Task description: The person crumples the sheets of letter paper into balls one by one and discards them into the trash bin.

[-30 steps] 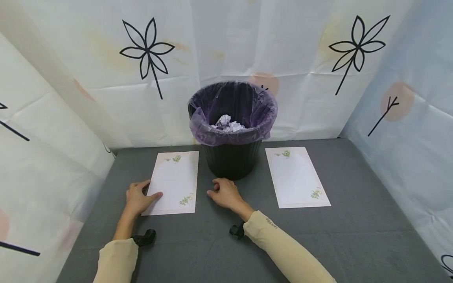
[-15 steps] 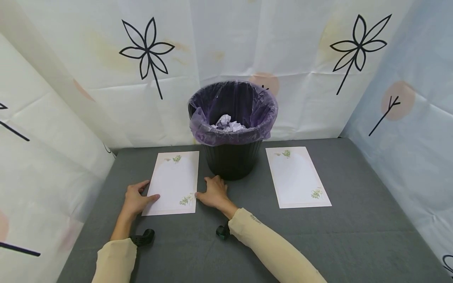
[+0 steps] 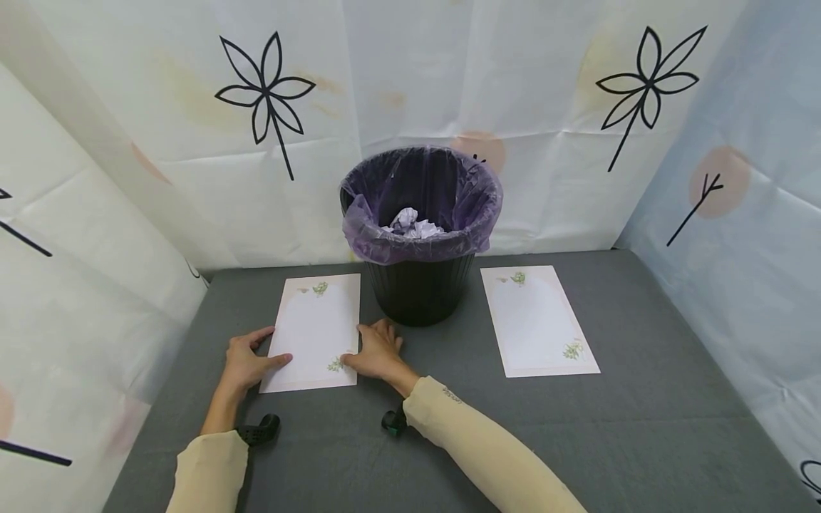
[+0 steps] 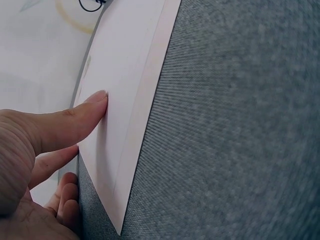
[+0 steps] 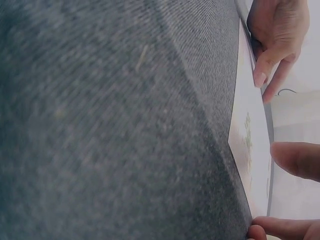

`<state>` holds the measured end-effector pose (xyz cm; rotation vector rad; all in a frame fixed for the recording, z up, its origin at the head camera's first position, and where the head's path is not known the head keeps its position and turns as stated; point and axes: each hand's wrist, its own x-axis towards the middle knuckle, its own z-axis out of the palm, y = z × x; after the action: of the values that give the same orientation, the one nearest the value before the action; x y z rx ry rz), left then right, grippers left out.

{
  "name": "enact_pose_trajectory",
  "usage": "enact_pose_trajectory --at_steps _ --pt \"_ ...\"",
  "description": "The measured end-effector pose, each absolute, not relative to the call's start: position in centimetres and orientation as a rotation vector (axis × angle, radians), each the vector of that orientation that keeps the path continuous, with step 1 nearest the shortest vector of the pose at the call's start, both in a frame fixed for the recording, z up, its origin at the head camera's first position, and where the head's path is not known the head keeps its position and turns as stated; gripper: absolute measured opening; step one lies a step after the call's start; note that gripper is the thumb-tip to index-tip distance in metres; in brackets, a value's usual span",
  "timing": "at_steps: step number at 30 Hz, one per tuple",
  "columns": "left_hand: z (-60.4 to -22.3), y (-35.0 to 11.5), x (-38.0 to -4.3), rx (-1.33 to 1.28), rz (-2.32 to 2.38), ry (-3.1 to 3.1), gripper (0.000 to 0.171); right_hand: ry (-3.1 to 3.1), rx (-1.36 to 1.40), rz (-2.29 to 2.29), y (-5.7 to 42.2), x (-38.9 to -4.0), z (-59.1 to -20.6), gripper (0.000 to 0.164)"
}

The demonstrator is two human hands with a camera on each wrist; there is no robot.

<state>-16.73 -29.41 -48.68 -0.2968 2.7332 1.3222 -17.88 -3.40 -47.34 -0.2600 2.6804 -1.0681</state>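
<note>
In the head view a white sheet of paper [image 3: 314,328] with printed green leaves lies flat on the table, left of a bin. My left hand [image 3: 246,360] is at its left edge. The left thumb [image 4: 92,107] reaches over the sheet and the index fingertip meets the edge; the other fingers curl loosely beside it. At the right edge is my right hand [image 3: 378,349], its thumb over the lower leaf print. In the right wrist view the right thumb [image 5: 297,157] shows above the sheet, with the index fingertip at the edge.
A black bin [image 3: 420,292] with a purple liner [image 3: 410,249] stands behind the hands, crumpled paper [image 3: 410,226] inside. A second printed sheet [image 3: 539,320] lies to its right. The grey table [image 3: 641,427] is bounded by white fabric walls [image 3: 410,71] at the back and sides.
My right hand has moved left from in front of the bin to the left sheet's right edge, its thumb now over the paper. The sheet has shifted slightly right; my left hand stays nearly still.
</note>
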Motion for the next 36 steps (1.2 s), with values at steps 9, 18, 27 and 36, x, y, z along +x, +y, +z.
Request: enact_pose_trajectory --at_steps 9,18,27,36 --pt "-48.74 -29.44 -16.63 -0.302 1.325 2.73 0.082 2.683 -0.212 -1.079 -3.91 -17.88 -47.36 0.071" --pt "-48.61 -29.43 -16.51 -0.31 1.328 2.69 0.081 2.691 -0.209 -1.09 -4.04 -17.75 -47.28 0.073" --pt "-48.81 -29.48 -16.5 -0.304 1.307 2.686 0.083 2.676 -0.16 -1.144 -4.1 -17.92 -47.41 0.074" --pt "-48.87 -29.37 -16.37 -0.309 1.304 2.692 0.077 2.623 -0.101 -1.252 -4.18 -18.04 -47.51 0.077"
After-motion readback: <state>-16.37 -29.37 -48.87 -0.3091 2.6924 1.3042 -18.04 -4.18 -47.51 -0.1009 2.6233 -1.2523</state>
